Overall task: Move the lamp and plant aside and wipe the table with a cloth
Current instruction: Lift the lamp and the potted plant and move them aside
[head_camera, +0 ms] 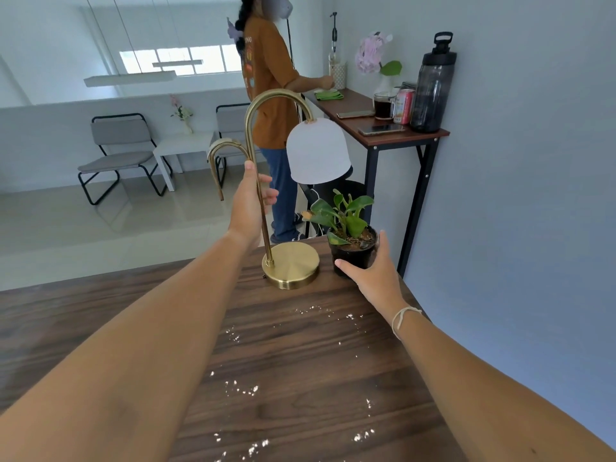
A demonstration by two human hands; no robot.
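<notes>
The dark walnut-grained wooden surface (300,345) runs wide toward the left, where a long stretch lies bare up to its far edge; on the right it ends close behind the pot, with the blue-grey wall just past that edge. The brass gooseneck lamp with a frosted white dome shade (290,261) stands near the far edge, its round base flat on the wood and only a narrow strip of wood behind it. Just beside it on the right, apart from the base, sits the small green-leaved plant in a black plastic pot (352,241), close to the far right corner.

The left hand (250,201) is wrapped around the lamp's thin upright stem about halfway up, thumb on the near side and fingers curling round the far side. The right hand (373,273) is cupped against the pot's near side, thumb to the left and fingers spread round the right wall, touching it.

Scattered white crumbs (243,390) speckle the wood nearer the camera, in loose patches between the two forearms. The shade hangs tilted over the far edge, above and behind the plant's leaves, one of which has a yellowed tip.
</notes>
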